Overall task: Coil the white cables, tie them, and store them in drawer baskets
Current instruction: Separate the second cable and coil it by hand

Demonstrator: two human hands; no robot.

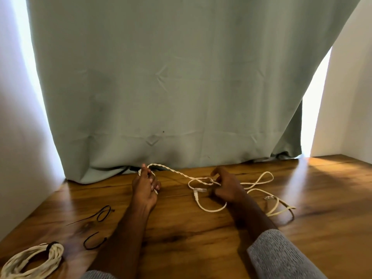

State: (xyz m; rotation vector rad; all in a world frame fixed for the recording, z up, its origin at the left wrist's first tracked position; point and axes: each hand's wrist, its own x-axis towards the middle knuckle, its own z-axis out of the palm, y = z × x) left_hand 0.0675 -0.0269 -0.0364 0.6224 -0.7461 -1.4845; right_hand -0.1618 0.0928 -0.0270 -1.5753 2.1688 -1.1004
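While my left hand [145, 186] grips the started loops and my right hand [225, 187] pinches the white cable [259, 190] mid-frame on the table [191, 238], I judge its loose right-side tangle may knot if pulled

A loose white cable [211, 183] is lying across the wooden tabletop, its twisted stretch running from a small loop at the far left to a tangle of open curves on the right; its clear-tipped plug [199, 191] is resting mid-table; a second white cable [32, 260], already coiled and bound by a black tie [49, 245], is sitting at the near left corner; two loose black ties [103, 213] are lying nearby.
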